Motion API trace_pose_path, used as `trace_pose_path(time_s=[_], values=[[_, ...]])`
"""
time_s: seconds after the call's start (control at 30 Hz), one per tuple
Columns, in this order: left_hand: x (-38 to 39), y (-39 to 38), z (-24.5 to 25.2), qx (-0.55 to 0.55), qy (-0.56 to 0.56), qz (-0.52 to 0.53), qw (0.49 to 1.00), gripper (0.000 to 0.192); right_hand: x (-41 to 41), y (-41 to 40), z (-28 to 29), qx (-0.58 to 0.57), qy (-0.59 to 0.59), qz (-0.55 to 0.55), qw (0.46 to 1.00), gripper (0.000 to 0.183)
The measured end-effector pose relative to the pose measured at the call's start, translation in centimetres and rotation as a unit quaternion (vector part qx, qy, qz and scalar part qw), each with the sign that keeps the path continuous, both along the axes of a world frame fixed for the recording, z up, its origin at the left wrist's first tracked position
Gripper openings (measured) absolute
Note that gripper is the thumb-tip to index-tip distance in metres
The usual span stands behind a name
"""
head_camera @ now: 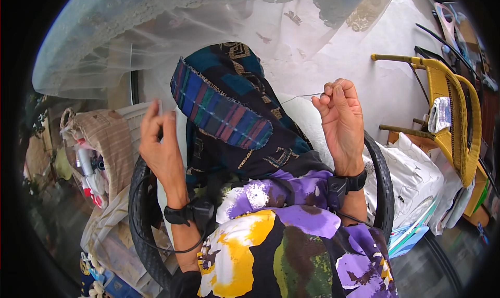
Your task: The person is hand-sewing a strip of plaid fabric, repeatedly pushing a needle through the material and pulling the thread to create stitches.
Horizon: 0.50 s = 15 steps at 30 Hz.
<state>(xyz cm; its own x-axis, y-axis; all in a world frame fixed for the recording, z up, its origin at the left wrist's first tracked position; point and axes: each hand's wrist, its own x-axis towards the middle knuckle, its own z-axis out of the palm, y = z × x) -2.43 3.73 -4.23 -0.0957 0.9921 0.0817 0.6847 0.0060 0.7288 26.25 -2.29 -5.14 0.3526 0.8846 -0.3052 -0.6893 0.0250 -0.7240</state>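
A sole-shaped piece of plaid cloth (222, 106) with frayed edges lies slantwise on my lap, over dark patterned trousers (242, 63). A line of light stitches runs along its middle. My right hand (341, 122) is raised to the right of it, thumb and fingers pinched on a dark thread (300, 97). The thread stretches left towards my knee and is lost against the dark cloth. Left of the plaid piece, my left hand (160, 142) is raised with bent fingers, the tips blurred. Whether it holds anything fine I cannot tell. A needle cannot be made out.
Black woven chair arms (381, 181) curve on both sides of me. A beige fabric basket (105, 145) with small items stands at left. To the right are a yellow woven chair (441, 87) and a white patterned bag (410, 181). A translucent sheet (156, 36) hangs ahead.
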Motion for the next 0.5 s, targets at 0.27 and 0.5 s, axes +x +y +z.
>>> trace_pose_path(time_s=[0.27, 0.5], values=[[1.8, -4.7, 1.3, -0.311, -0.483, 0.066, 0.816, 0.019, -0.8, -0.7, 0.1, -0.047, -0.132, 0.215, 0.966, 0.003], [4.5, -4.4, 2.2, -0.357, -0.570, 0.008, 0.740, 0.019, -4.6, -0.5, -0.1, -0.090, -0.177, 0.234, 0.952, 0.013]])
